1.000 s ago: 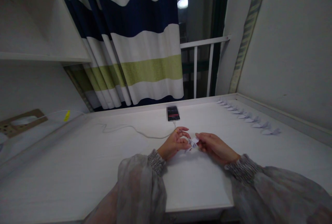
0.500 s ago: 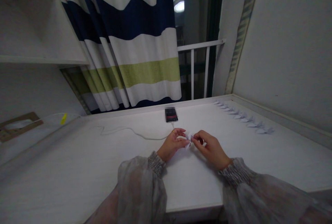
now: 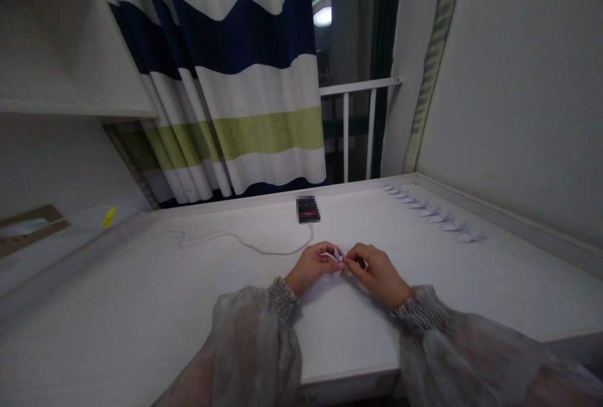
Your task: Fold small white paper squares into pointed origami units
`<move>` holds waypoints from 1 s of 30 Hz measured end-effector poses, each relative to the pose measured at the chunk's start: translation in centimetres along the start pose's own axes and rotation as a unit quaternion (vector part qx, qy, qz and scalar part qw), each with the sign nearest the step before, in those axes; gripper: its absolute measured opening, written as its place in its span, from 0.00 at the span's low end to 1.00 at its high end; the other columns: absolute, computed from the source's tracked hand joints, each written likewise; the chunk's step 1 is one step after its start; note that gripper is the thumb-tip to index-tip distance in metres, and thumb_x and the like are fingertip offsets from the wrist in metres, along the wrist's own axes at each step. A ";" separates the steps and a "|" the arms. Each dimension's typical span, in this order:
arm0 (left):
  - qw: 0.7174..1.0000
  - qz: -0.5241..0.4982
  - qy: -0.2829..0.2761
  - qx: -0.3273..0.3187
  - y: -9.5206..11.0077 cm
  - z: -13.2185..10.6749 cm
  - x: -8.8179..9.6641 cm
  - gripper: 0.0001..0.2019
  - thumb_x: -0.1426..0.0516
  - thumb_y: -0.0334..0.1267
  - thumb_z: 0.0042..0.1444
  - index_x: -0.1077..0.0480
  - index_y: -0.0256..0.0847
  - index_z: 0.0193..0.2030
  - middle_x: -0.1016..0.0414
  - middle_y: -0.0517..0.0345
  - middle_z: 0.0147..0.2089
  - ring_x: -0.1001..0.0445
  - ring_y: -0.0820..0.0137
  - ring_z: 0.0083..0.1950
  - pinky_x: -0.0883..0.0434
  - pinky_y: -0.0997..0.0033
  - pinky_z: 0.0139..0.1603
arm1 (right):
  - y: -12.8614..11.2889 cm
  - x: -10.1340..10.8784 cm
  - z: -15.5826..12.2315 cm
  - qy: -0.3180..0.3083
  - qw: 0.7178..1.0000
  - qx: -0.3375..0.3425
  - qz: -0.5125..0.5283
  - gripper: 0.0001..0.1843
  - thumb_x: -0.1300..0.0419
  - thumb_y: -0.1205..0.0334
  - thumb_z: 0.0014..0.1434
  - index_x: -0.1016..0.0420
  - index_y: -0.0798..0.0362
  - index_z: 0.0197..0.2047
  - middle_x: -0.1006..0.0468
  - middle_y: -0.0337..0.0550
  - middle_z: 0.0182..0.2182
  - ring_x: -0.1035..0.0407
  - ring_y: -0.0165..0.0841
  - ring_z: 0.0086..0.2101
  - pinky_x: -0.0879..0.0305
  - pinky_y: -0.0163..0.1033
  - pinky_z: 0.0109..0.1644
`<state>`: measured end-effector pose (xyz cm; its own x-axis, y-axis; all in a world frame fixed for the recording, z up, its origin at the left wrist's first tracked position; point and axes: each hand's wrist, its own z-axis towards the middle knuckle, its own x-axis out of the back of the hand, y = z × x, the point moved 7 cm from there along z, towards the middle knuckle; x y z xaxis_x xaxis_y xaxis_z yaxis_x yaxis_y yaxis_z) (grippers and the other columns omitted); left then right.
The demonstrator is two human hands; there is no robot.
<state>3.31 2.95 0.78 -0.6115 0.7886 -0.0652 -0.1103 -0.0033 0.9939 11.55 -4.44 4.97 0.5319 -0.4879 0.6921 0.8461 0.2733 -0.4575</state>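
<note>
Both my hands meet just above the white table [image 3: 141, 306], pinching a small white folded paper piece [image 3: 338, 254] between them. My left hand [image 3: 313, 267] wears a ring and its fingers are closed on the paper's left side. My right hand [image 3: 377, 274] has its fingers curled and pinched on the right side. Most of the paper is hidden by my fingertips. Grey sheer sleeves cover both my forearms.
A row of several small folded paper pieces [image 3: 433, 214] lies along the table's far right side by the wall. A phone [image 3: 307, 209] with a white cable [image 3: 245, 244] lies at the back centre. A striped curtain [image 3: 235, 80] hangs behind, and a shelf [image 3: 70, 108] is at the left.
My hands have drawn closer together and shut tighter round the paper piece, which now shows less. The view has shifted a little to the right.
</note>
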 end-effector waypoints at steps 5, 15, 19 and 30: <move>1.000 0.006 0.004 0.007 0.6 -0.4 -0.2 0.20 0.36 0.37 0.36 0.35 0.36 0.38 0.31 0.58 0.35 0.31 0.76 0.29 0.34 0.73 0.32 | -0.7 1.2 -0.5 0.047 0.998 0.033 -0.040 0.07 0.46 0.67 0.53 0.33 0.54 0.25 0.29 0.38 0.21 0.38 0.28 0.24 0.43 0.35 0.32; 0.995 0.070 0.031 0.056 1.0 -1.0 -0.4 0.20 0.40 0.42 0.42 0.36 0.38 0.42 0.34 0.52 0.46 0.30 0.72 0.36 0.32 0.68 0.38 | 11.2 13.3 -8.1 0.254 0.943 -0.200 -0.081 0.12 0.47 0.53 0.51 0.29 0.53 0.28 0.25 0.41 0.22 0.31 0.32 0.24 0.37 0.36 0.29; 0.992 0.096 0.015 0.075 0.8 -0.9 -0.6 0.20 0.41 0.44 0.42 0.36 0.38 0.42 0.30 0.54 0.38 0.31 0.70 0.36 0.33 0.67 0.39 | 16.3 17.8 -11.3 0.259 0.918 -0.277 -0.116 0.17 0.47 0.49 0.47 0.27 0.54 0.28 0.24 0.43 0.22 0.31 0.34 0.24 0.37 0.37 0.30; 0.986 0.138 0.016 0.094 0.5 -0.8 -0.4 0.19 0.43 0.45 0.45 0.36 0.40 0.43 0.30 0.57 0.37 0.31 0.70 0.38 0.33 0.67 0.42 | 21.1 20.2 -11.8 0.190 0.912 -0.319 -0.172 0.15 0.45 0.53 0.45 0.24 0.55 0.27 0.23 0.47 0.26 0.31 0.35 0.27 0.38 0.38 0.32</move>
<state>2.86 2.15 1.23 -0.6221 0.7544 0.2094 0.2081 -0.0986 0.9731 39.70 -18.31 2.72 0.0858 -0.7393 0.6679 0.7041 -0.4293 -0.5656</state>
